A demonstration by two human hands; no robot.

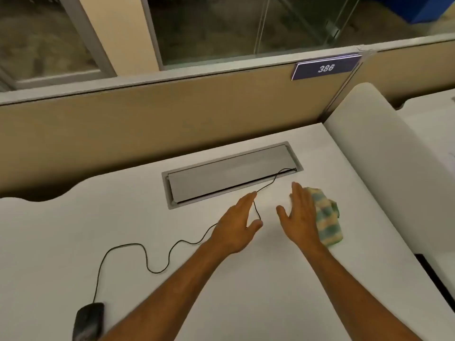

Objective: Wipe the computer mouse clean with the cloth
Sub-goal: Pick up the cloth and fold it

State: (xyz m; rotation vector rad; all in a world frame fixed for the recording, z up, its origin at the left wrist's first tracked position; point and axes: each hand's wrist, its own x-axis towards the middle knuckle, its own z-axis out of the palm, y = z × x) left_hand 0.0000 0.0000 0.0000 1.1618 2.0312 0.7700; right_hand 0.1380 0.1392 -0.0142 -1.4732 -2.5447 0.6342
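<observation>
A black wired computer mouse (88, 321) lies at the near left of the white desk (73, 225), far from both hands. Its thin black cable (147, 260) loops across the desk and passes under my left hand (237, 223) toward the cable tray. A crumpled green and yellow checked cloth (328, 221) lies on the desk at the right. My right hand (299, 215) is open with fingers spread, just left of the cloth and partly over its edge. My left hand is open too, palm down, above the cable, holding nothing.
A grey metal cable tray lid (231, 174) is set into the desk behind the hands. A tan partition (147, 119) with a sign reading 386 (326, 68) closes the back. A white rounded divider (374, 143) borders the desk's right side.
</observation>
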